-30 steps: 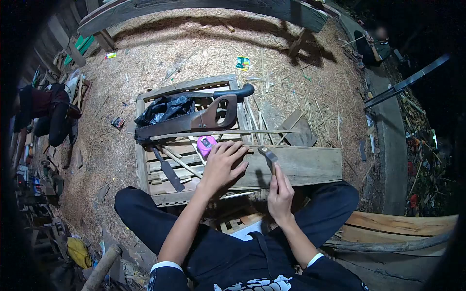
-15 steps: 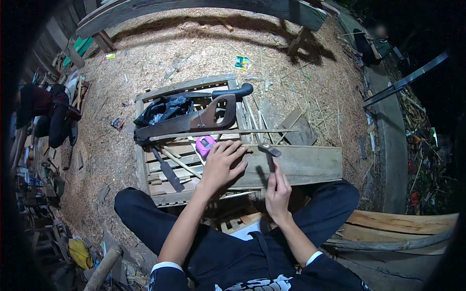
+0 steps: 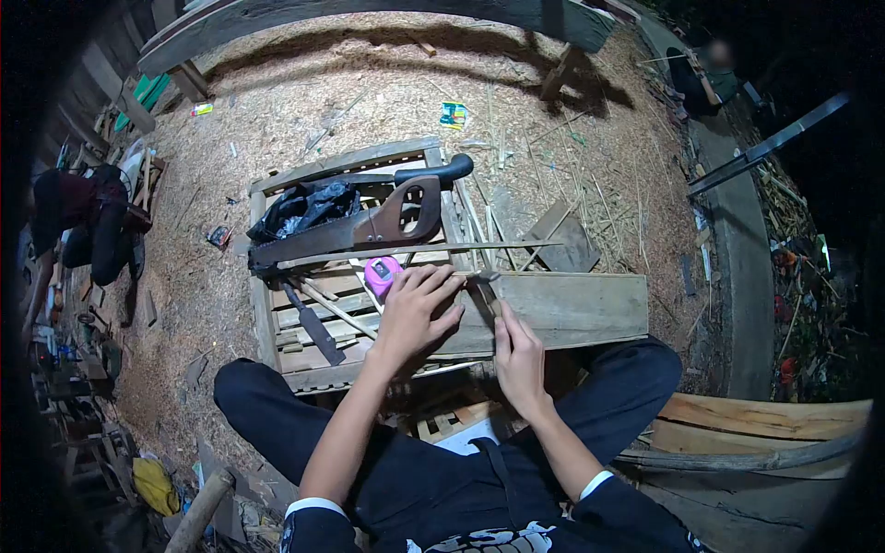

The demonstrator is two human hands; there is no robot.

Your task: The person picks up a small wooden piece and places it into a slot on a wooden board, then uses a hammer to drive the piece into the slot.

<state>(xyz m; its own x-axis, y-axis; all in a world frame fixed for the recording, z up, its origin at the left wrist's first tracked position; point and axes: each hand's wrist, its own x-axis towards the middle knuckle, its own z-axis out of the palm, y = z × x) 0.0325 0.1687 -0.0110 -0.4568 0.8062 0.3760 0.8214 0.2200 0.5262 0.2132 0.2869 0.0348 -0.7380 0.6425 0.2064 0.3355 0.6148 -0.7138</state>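
Observation:
My right hand [image 3: 520, 358] is closed around the handle of a small hammer [image 3: 486, 276]. The hammer's head is at the far edge of a wooden board [image 3: 572, 309], just right of my left fingertips. My left hand [image 3: 419, 309] lies over the board's left part with its fingers stretched out, palm down; what is under it is hidden. A pink tape measure [image 3: 381, 275] sits just beyond that hand. Behind it, a handsaw [image 3: 369, 230] with a brown handle lies across the slatted wooden frame [image 3: 263, 313]. A dark flat-bladed tool [image 3: 319, 334] rests on the slats at left.
A black plastic bag [image 3: 309, 207] and a black-handled tool [image 3: 442, 171] lie beyond the saw. A long thin strip [image 3: 498, 245] crosses the frame. Wood shavings cover the ground. One person [image 3: 97, 217] is at left, another [image 3: 708, 78] at far right. Planks [image 3: 765, 419] lie at lower right.
My right hand has moved slightly left, and the hammer head has come down from above the board to its far edge beside my left fingers. My left hand stays in place.

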